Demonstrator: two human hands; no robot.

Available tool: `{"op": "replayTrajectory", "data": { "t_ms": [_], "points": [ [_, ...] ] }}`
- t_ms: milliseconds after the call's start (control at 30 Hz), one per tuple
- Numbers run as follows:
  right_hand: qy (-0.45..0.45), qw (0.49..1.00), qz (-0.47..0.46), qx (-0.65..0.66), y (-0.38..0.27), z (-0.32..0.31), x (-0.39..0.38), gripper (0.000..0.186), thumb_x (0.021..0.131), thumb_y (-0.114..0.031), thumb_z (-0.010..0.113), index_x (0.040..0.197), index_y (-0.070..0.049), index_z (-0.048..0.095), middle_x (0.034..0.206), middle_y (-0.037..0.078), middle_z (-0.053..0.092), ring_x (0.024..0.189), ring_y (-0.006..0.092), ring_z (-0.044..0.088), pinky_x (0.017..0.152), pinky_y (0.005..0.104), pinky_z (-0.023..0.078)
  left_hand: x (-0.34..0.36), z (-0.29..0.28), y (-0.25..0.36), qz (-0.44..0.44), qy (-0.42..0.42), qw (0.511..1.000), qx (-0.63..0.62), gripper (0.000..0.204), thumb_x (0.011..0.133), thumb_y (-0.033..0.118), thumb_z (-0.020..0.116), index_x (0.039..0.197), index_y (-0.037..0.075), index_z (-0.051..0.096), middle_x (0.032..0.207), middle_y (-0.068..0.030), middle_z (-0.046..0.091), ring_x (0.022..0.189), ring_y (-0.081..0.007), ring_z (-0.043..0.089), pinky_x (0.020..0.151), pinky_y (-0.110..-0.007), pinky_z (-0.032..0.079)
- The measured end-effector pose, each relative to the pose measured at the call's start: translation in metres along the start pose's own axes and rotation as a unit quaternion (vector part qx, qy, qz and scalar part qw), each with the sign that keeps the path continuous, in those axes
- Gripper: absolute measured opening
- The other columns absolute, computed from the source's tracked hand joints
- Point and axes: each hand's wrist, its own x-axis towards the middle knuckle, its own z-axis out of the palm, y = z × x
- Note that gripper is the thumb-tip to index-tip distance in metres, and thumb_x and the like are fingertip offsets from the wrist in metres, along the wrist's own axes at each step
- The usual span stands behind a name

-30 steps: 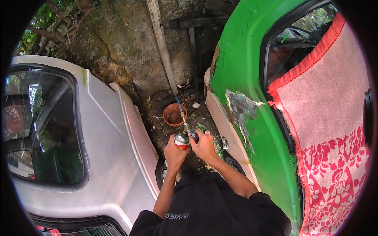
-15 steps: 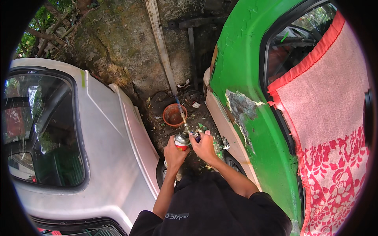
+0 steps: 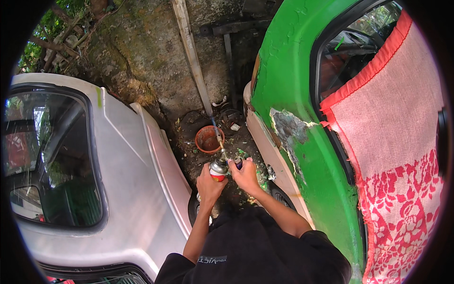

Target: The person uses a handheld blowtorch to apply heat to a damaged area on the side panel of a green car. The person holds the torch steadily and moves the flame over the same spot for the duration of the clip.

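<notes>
My left hand (image 3: 211, 183) is wrapped around the canister of a gas blowtorch (image 3: 218, 170), whose brass and metal nozzle points away from me. A faint bluish flame (image 3: 214, 121) shows beyond the nozzle tip. Close beside it, my right hand (image 3: 245, 175) is closed on a small dark purple thing that looks like a lighter (image 3: 239, 164), mostly hidden by the fingers. The right thumb is at the torch's neck, near its valve. Past the nozzle, an orange-brown plastic pot (image 3: 209, 147) stands on the littered ground.
A silver-white car body (image 3: 127, 175) is on my left. To my right stands a green car (image 3: 283, 57) with peeling paint and a bare grey patch (image 3: 291, 128); a pink and red towel (image 3: 388, 118) hangs over its window. A wooden post (image 3: 191, 52) leans against the mossy wall (image 3: 146, 42).
My right fingers have shifted slightly, with the thumb nearer the torch's neck, and the lighter shows less. The torch and left hand have barely moved.
</notes>
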Motion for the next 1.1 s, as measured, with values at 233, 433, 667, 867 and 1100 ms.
{"op": "replayTrajectory", "data": {
  "t_ms": [233,433,667,867,1100],
  "points": [
    [-0.027,0.991,0.097,0.093,-0.005,0.003,-0.001,0.048,0.095,-0.03,0.064,0.057,-0.002,0.061,0.046,0.003,0.054,0.04,0.0109,0.05,0.045,0.0283,0.04,0.0,-0.002,0.001,-0.007,0.001,1.0,-0.011,0.064,0.061,0.019,0.083,0.117,0.004,0.056,0.101,-0.0194,0.069,0.093,-0.0414,0.066,0.081,-0.049,0.052],
    [-0.053,0.984,0.13,0.111,0.0,0.003,0.001,0.046,0.094,-0.031,0.066,0.062,0.001,0.063,0.049,0.008,0.057,0.042,0.0166,0.053,0.046,0.0353,0.042,0.0,-0.001,-0.002,0.002,0.006,1.0,0.001,0.065,0.061,0.02,0.083,0.117,0.003,0.056,0.101,-0.0197,0.069,0.093,-0.0413,0.066,0.081,-0.049,0.052],
    [-0.019,0.995,-0.071,-0.071,-0.021,-0.006,-0.003,0.027,0.088,-0.018,0.069,0.07,0.001,0.061,0.055,0.02,0.054,0.05,0.0402,0.049,0.083,0.0446,0.043,0.001,-0.001,-0.001,0.007,0.011,1.0,-0.003,0.066,0.061,0.02,0.084,0.118,0.003,0.055,0.1,-0.0201,0.069,0.092,-0.042,0.066,0.079,-0.049,0.052],
    [-0.067,0.978,-0.126,-0.152,-0.016,-0.015,-0.002,0.024,0.078,-0.009,0.074,0.09,0.008,0.06,0.072,0.027,0.065,0.07,0.0443,0.066,0.064,0.0487,0.053,0.001,0.0,-0.001,0.01,0.008,1.0,-0.006,0.066,0.061,0.02,0.085,0.117,0.003,0.056,0.102,-0.0198,0.069,0.091,-0.0426,0.066,0.079,-0.049,0.052],
    [-0.083,0.971,-0.143,-0.174,-0.017,-0.02,-0.005,0.027,0.077,-0.008,0.074,0.092,0.007,0.057,0.08,0.027,0.065,0.077,0.0452,0.066,0.069,0.0492,0.054,0.001,0.004,-0.006,0.013,-0.003,1.0,-0.008,0.066,0.061,0.021,0.084,0.117,0.003,0.055,0.103,-0.0204,0.068,0.091,-0.0436,0.065,0.079,-0.05,0.051]
  ]
}}
